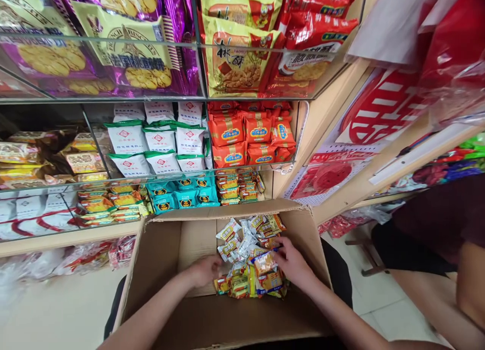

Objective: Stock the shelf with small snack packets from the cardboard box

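Observation:
A brown cardboard box [151,269] stands open in front of me with small wrapped snacks inside. White-and-gold packets [248,244] lie loosely at the back of the pile, and yellow-and-orange packets [238,285] lie at the front. My right hand [293,261] reaches in from the right, its fingers closed at the edge of a clear-and-orange snack packet [265,262] on top of the pile. My left hand [204,270] is over the pile's left side, near the yellow packets. Its fingertips are blurred, so whether it holds anything is unclear.
Behind the box, glass-fronted shelves hold red packets [261,133], white-and-green packets [161,145], teal packets [185,193] and large biscuit bags [242,57]. Another person's bare leg [420,294] is at the right, near a stool [369,259]. Red decorations [382,107] hang on the side panel.

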`<state>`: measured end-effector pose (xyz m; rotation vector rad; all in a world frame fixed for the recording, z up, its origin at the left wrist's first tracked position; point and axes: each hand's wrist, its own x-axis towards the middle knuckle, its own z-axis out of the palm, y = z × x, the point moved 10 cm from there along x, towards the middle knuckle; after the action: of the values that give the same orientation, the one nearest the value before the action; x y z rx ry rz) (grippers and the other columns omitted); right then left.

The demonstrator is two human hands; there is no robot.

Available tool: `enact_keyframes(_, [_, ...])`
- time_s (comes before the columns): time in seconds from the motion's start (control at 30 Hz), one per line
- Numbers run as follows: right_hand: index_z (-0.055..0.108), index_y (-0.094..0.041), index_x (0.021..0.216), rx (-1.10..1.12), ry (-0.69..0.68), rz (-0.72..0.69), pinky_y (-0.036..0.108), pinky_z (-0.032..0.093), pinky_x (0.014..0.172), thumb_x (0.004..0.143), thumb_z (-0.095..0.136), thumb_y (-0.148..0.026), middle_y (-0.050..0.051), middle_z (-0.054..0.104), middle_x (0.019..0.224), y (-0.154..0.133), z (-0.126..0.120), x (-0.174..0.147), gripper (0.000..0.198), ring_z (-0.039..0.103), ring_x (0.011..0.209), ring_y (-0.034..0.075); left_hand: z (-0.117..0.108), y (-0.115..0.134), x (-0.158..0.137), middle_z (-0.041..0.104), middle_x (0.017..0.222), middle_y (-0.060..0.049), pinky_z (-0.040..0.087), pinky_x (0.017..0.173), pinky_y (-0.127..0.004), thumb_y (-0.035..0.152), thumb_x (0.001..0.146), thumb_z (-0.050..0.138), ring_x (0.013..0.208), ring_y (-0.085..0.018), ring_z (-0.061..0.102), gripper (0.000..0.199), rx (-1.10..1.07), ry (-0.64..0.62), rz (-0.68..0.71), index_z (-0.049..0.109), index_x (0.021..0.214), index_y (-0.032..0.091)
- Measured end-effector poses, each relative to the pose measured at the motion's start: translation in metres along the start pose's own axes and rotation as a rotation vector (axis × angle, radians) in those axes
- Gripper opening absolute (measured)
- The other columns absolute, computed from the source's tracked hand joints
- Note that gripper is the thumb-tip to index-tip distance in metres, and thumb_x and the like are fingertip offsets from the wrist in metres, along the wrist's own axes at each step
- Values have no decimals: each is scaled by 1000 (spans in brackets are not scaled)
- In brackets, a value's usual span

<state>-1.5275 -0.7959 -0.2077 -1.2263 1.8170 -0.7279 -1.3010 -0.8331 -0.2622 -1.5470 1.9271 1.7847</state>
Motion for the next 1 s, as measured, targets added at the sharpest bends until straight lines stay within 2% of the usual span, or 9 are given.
enact_keyframes(0.17, [41,-12,114,-114,119,49,33,45,72,80,40,-23,11,61,90,18,-19,4,35,60,79,21,13,-18,14,58,101,-4,41,85,-43,29,77,57,95,-19,53,21,285,-39,-26,57,91,14])
enact_keyframes(0.37, [43,-12,115,-215,147,17,34,44,78,80,40,-20,13,60,98,17,-15,1,36,59,86,22,31,-18,14,53,112,-6,36,90,-45,30,78,56,104,-21,48,23,387,13,4,56,96,16])
enact_keyframes(0.47, [50,-11,108,-261,145,-42,35,42,85,76,43,-17,14,58,101,8,-13,-1,33,56,91,22,23,-20,13,56,105,-5,38,88,-43,31,78,55,100,-20,51,21,380,59,-14,58,90,15])
enact_keyframes(0.6, [58,-12,95,-325,174,-213,37,36,93,74,46,-16,15,52,110,-22,-18,-14,24,48,103,25,-7,-15,-4,59,93,-3,41,83,-40,31,78,55,91,-17,54,17,288,128,-56,58,81,14])
enact_keyframes(0.67, [60,-14,89,-329,165,-311,40,36,91,78,46,-21,14,55,106,-42,-17,-24,20,48,102,25,-23,-4,-21,59,86,-2,41,80,-38,30,74,59,87,-17,55,15,195,150,-52,57,76,15])
enact_keyframes(0.73, [60,-16,90,-230,95,-318,37,41,85,81,46,-29,11,59,98,-56,-9,-30,21,52,95,24,-32,15,-40,60,77,0,41,76,-34,31,67,66,82,-17,55,18,63,135,-16,56,71,17])
enact_keyframes(0.87, [53,-18,101,152,-86,-206,27,45,68,82,44,-42,5,62,86,-80,22,-34,32,57,78,17,-16,68,-72,63,71,0,43,66,-26,42,57,70,70,-15,56,32,-256,4,107,59,75,17])
enact_keyframes(0.93, [54,-17,85,260,-64,-200,23,41,61,84,39,-45,1,57,71,-93,28,-33,32,53,67,14,-8,90,-81,64,74,-1,44,64,-26,43,54,72,68,-14,56,40,-392,12,153,60,81,16])
enact_keyframes(1.0, [49,-17,66,317,27,-192,22,37,55,85,34,-48,-1,47,60,-101,23,-31,39,46,59,12,-7,100,-85,63,73,0,44,61,-24,47,57,69,64,-12,54,40,-504,124,180,59,83,17])
